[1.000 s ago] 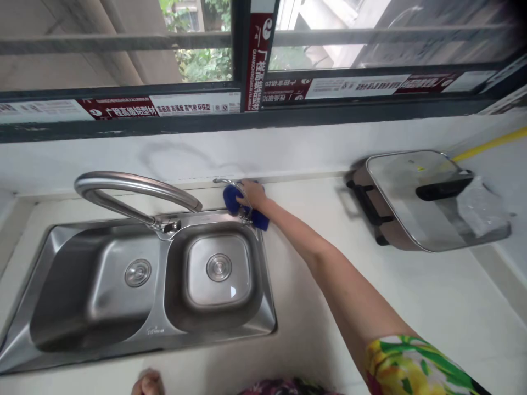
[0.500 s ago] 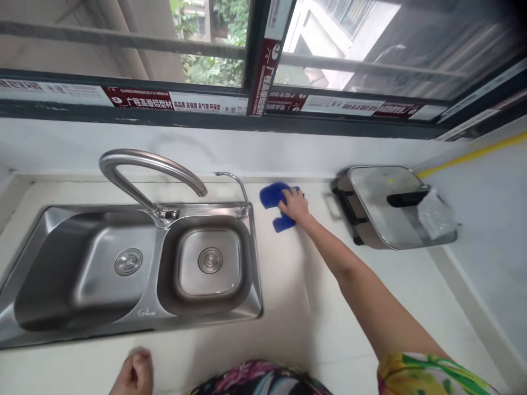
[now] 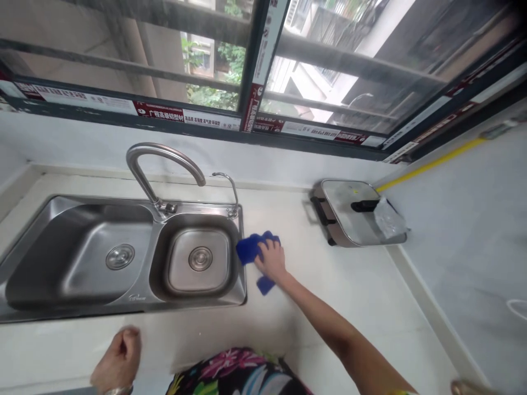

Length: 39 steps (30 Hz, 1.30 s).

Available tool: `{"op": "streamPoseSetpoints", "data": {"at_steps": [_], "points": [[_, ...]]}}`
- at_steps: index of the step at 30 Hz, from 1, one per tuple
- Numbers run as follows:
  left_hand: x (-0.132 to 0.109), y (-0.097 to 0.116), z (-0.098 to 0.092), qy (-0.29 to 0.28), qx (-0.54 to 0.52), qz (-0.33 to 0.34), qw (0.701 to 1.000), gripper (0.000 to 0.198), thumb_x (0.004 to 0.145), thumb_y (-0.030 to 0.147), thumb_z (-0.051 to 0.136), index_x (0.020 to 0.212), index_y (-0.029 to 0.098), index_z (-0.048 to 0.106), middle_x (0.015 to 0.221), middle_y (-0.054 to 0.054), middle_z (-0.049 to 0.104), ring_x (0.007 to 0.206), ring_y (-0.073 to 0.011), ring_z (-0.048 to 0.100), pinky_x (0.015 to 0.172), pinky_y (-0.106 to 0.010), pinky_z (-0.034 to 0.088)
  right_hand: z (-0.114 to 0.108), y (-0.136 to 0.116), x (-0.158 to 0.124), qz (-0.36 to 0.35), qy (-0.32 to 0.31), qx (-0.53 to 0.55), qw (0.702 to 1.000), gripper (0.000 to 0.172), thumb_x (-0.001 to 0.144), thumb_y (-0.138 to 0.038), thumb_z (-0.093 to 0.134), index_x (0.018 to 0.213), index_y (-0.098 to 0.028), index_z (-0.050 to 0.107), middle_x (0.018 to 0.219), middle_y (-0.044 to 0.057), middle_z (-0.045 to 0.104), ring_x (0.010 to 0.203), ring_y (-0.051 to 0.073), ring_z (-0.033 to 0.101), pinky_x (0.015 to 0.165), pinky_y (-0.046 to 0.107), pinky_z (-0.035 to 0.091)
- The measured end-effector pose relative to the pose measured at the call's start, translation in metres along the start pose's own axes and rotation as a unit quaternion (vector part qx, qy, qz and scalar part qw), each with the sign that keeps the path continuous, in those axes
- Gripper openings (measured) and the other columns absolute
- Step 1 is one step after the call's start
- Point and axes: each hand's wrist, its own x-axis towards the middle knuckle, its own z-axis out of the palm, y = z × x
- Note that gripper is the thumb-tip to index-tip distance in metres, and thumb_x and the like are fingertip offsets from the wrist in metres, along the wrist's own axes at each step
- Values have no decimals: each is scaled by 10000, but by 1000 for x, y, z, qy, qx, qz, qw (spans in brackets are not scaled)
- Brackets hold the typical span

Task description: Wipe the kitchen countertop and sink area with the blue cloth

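Note:
A blue cloth (image 3: 250,249) lies bunched on the white countertop (image 3: 304,296), its left end reaching the rim of the steel double sink (image 3: 142,285). My right hand (image 3: 272,259) presses down on it, fingers curled over the fabric. One flap of the cloth sticks out below the hand. At the counter's front edge, below the sink, my left hand (image 3: 121,354) is closed in a loose fist, with no object visible in it. A bracelet or watch band circles the left wrist.
A large curved faucet (image 3: 164,151) and a thin small tap (image 3: 230,189) rise behind the sink. An electric pan with a glass lid (image 3: 343,206) stands at the back right, a clear plastic bag on it. A yellow pipe (image 3: 432,164) runs along the right wall.
My right hand has drawn the blue cloth toward me and slightly left, from near the back wall to beside the sink. My left hand stays a fist. The camera view has shifted.

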Motion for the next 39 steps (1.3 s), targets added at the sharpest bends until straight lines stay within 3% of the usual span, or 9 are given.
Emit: {"op": "streamPoseSetpoints", "data": {"at_steps": [4, 7, 13, 20, 25, 32, 39], "points": [[-1, 2, -2, -25, 7, -7, 1000, 483, 869, 560, 349, 1010, 266, 705, 847, -51, 699, 534, -145, 421, 543, -268, 341, 5, -17, -41, -37, -7, -13, 999, 470, 854, -364, 482, 1299, -253, 581, 1374, 137, 510, 1154, 357, 428, 872, 480, 385], [-2, 2, -2, -26, 8, -13, 1000, 490, 868, 560, 348, 1027, 264, 705, 869, -55, 703, 543, -147, 424, 542, -265, 331, 5, -25, -39, -38, -16, -17, 999, 459, 866, -339, 473, 1304, -251, 577, 1385, 133, 512, 1167, 354, 430, 888, 487, 382], [-4, 1, 2, 13, 2, -8, 1000, 449, 861, 542, 382, 1005, 267, 707, 826, -34, 702, 546, -147, 417, 533, -255, 299, -3, -36, 29, -37, -17, -34, 999, 463, 912, -345, 443, 1362, -266, 520, 1455, 127, 456, 1197, 343, 413, 916, 468, 369], [-3, -5, 6, 14, -5, 0, 1000, 435, 865, 519, 394, 984, 249, 713, 783, -36, 692, 586, -155, 470, 567, -259, 310, -2, -47, 121, -11, 10, -62, 998, 519, 893, -322, 454, 1398, -206, 490, 1463, 183, 430, 1201, 368, 403, 932, 503, 351], [-7, 1, 2, 15, 1, -17, 1000, 447, 875, 509, 383, 1023, 243, 709, 795, -40, 686, 611, -156, 477, 581, -252, 324, 5, -51, 152, -15, 8, -91, 996, 496, 853, -342, 520, 1317, -167, 548, 1513, 194, 372, 1297, 425, 324, 991, 571, 304], [-5, -4, 2, 0, -15, -12, 1000, 447, 879, 539, 389, 1020, 270, 717, 855, -42, 708, 590, -157, 484, 569, -264, 331, 1, -60, 135, -11, 0, -104, 994, 467, 857, -305, 500, 1282, -122, 563, 1461, 259, 415, 1265, 436, 373, 926, 580, 357], [-4, -5, 1, -8, -27, -7, 1000, 454, 875, 529, 398, 1061, 261, 713, 867, -48, 715, 574, -153, 458, 557, -256, 322, -4, -67, 74, -44, -16, -107, 993, 385, 863, -340, 516, 1179, -140, 607, 1416, 229, 450, 1223, 403, 399, 913, 543, 377]]}}
